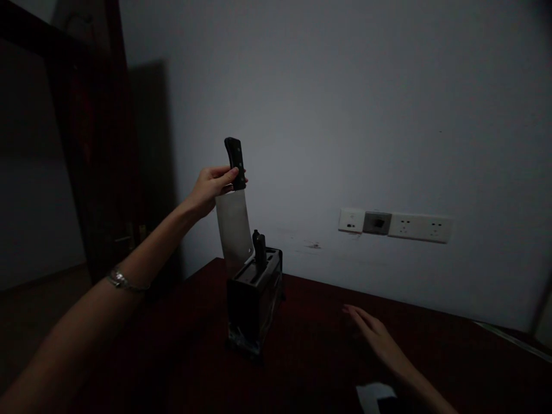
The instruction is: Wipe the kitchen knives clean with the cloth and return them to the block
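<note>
My left hand [214,187] is closed round the black handle of a cleaver [234,227], held upright with its wide steel blade pointing down. The blade's lower edge is at the top of a black knife block [253,299] that stands on a dark red table [310,351]. Another black-handled knife [259,251] sticks up from a slot in the block. My right hand [371,330] lies low over the table to the right of the block, fingers stretched out and holding nothing. A bracelet is on my left wrist.
A strip of wall sockets [394,224] runs along the pale wall behind the table. A dark wooden door [99,149] stands at the left. A white sheet [374,397] lies at the table's near edge. The room is dim.
</note>
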`<state>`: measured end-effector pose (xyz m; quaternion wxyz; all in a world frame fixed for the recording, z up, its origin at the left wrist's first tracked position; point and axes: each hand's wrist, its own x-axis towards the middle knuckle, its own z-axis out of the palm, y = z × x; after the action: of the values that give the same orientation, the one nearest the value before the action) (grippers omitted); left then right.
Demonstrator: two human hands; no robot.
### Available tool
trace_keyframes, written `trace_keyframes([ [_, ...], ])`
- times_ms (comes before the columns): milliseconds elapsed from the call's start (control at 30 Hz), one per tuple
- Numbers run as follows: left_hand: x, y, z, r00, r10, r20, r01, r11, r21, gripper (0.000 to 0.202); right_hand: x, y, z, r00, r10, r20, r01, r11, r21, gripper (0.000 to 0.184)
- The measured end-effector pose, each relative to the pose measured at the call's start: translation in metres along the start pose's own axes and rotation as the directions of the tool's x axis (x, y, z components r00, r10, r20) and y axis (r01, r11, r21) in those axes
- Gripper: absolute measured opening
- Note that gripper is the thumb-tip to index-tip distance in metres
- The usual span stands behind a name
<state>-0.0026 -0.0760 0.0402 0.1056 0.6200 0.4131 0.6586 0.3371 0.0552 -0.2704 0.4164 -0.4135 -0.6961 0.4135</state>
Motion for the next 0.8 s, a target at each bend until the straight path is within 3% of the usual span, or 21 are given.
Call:
trace_keyframes([
  [67,0.006,-0.014,-0.005,1.0,-0.011,-0.005,0.011,1.0,-0.017,0.039,0.002,0.021,-0.008,0.995,0.087,-0.044,-0.083,0.993,0.087,0.049],
  [267,0.013,-0.049,-0.006,0.998,-0.057,-0.025,0.055,0.997,-0.049,0.035,-0.006,0.066,-0.029,0.969,0.209,-0.132,-0.175,0.957,0.23,0.045],
  [400,0.015,-0.065,-0.005,0.996,-0.083,-0.026,0.081,0.995,-0.061,0.033,-0.012,0.088,-0.034,0.966,0.203,-0.159,-0.16,0.956,0.246,0.044],
  [800,0.015,-0.078,0.0,0.995,-0.102,0.002,0.102,0.99,-0.097,0.032,-0.015,0.096,-0.032,0.965,0.206,-0.164,-0.17,0.963,0.208,0.045],
])
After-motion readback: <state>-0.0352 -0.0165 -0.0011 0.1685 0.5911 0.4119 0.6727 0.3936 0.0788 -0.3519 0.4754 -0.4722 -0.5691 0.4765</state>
